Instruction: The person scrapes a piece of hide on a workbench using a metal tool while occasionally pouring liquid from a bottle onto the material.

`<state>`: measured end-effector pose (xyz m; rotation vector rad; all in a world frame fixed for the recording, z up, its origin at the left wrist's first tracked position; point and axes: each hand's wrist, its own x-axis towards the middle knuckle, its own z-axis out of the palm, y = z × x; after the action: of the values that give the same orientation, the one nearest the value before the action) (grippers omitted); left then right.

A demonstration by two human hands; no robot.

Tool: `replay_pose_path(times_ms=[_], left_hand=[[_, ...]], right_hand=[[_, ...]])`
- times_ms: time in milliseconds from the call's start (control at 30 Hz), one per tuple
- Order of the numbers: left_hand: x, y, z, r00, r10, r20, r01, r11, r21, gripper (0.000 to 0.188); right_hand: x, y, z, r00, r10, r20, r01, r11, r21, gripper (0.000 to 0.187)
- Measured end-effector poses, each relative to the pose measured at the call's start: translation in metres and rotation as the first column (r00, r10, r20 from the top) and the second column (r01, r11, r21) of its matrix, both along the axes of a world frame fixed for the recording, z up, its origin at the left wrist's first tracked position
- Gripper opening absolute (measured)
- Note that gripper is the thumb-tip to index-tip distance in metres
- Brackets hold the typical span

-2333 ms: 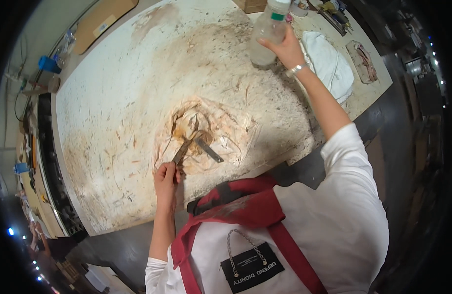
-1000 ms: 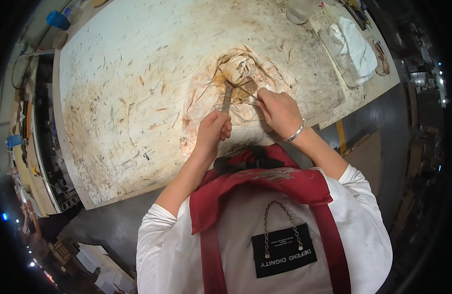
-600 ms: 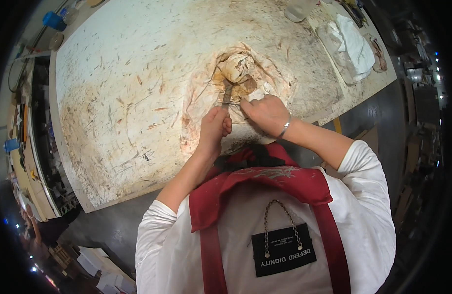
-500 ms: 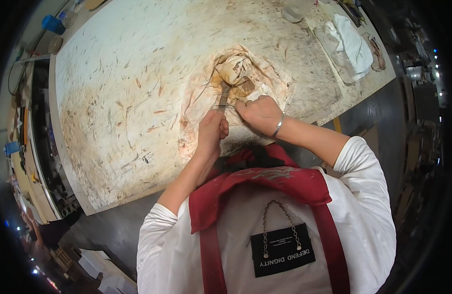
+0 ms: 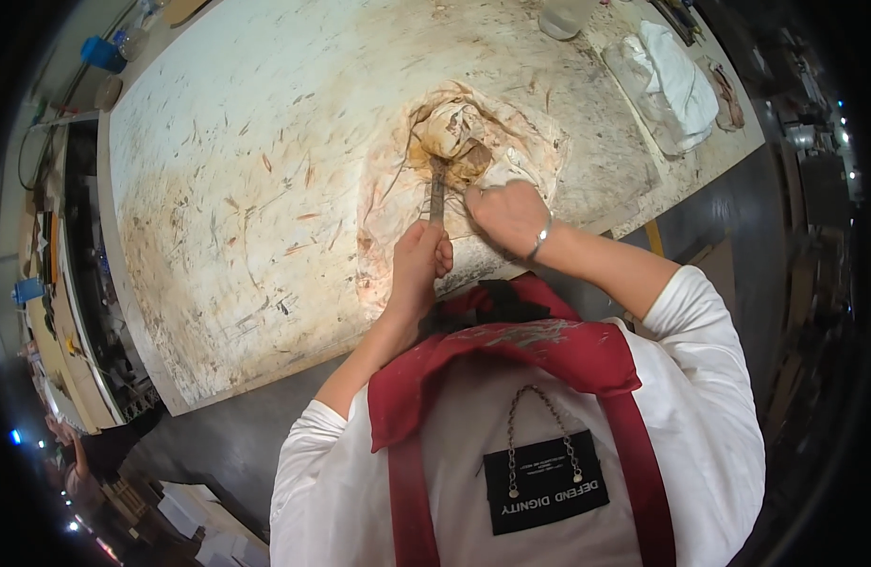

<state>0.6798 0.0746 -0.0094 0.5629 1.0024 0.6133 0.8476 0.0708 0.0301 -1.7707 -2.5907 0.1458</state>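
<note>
One worktable (image 5: 209, 151) (grimy), grey floor (image 5: 218, 439)

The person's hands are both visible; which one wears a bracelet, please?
The right hand wears a silver bracelet; the left hand has a bare wrist.

A: Dark flat strip (image 5: 437, 197)?
B: Lower end hidden inside left hand (image 5: 418, 262); upper tip hard to separate from brown patches on stained cloth (image 5: 383, 219).
A: Right hand (image 5: 509, 217)?
B: Covers most of a thin piece (image 5: 456, 183); kind unclear.
A: Upper edge?
B: Clear bottle (image 5: 564, 17) loses its top; cardboard (image 5: 180, 10) clipped.
A: Far left?
B: Another person (image 5: 84, 465), small, dim, blurred.
</note>
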Motion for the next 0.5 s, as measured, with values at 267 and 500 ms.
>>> replay_pose_path(times_ms=[267,500], left_hand=[[-0.010,-0.004,-0.005,0.999,-0.038,0.015,0.037,0.999,0.011,0.021],[-0.015,-0.003,-0.008,0.999,-0.034,0.020,0.035,0.999,-0.023,0.019]], right_hand=[[-0.005,-0.006,0.004,1.000,0.008,0.018,-0.006,0.994,-0.106,0.013],[-0.006,-0.010,0.014,0.999,0.024,-0.032,-0.027,0.996,-0.086,0.012]])
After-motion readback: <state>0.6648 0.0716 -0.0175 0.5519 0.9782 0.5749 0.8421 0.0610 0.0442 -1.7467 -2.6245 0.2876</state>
